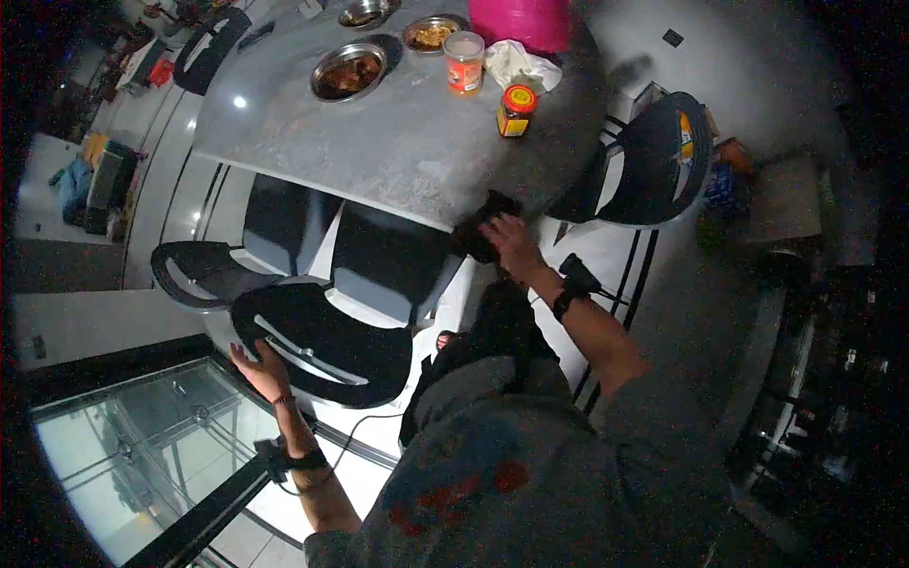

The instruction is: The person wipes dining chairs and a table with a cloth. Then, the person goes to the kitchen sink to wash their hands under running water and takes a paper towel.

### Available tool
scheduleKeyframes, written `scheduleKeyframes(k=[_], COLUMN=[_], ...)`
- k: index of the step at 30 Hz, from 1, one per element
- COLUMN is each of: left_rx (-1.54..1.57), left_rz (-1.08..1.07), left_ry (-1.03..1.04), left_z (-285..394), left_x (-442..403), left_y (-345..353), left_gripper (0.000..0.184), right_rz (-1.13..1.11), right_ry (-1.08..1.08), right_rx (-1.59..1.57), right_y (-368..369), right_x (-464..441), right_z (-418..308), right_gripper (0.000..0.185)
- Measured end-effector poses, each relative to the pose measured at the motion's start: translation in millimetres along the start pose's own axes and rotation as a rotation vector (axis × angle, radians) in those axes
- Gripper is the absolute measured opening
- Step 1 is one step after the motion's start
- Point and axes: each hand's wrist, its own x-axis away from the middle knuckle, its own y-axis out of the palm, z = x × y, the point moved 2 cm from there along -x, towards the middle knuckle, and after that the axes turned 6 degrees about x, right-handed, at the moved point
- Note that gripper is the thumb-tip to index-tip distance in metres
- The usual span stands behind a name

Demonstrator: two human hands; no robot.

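the left hand [262, 373] is empty, its fingers spread, just beside the black-backed chair [367, 339]; whether it touches the backrest i can't tell. farther out, the right hand [513, 249] lies on a dark cloth [478, 237], which is bunched at the near edge of the grey table [284, 123]. its fingers bend over the fabric, but whether they pinch it or only press is unclear. the cloth could slip to the floor, i'd judge, if that hold is loose, since it sits right at the edge. beyond it stands a red-lidded jar [515, 114]; a wide forward sweep might knock it into the plastic jar [464, 66] behind. farther still are a crumpled white cloth [523, 66], a pink container [519, 21] and a steel bowl [327, 62] of dark food.
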Motion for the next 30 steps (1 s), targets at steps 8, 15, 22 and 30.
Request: scheduleKeyframes(k=[8,15,22,30], left_rx=[0.541,-0.24,-0.379,-0.319], left_rz=[-0.346,-0.879,-0.864,-0.794], left_ry=[0.157,0.209,0.305,0.294], left_z=[181,267,272,268], left_x=[85,150,169,173], left_y=[134,289,305,300], left_gripper=[0.043,0.102,0.118,0.11], right_rz=[-0.092,-0.044,-0.71,-0.026], right_ry=[0.321,0.536,0.602,0.596], right_rx=[0.321,0.286,0.357,0.144], right_y=[-20,50,47,-12], right_x=[-36,-118,-173,-57], right_z=[246,430,445,258], right_gripper=[0.048,0.057,0.05,0.04])
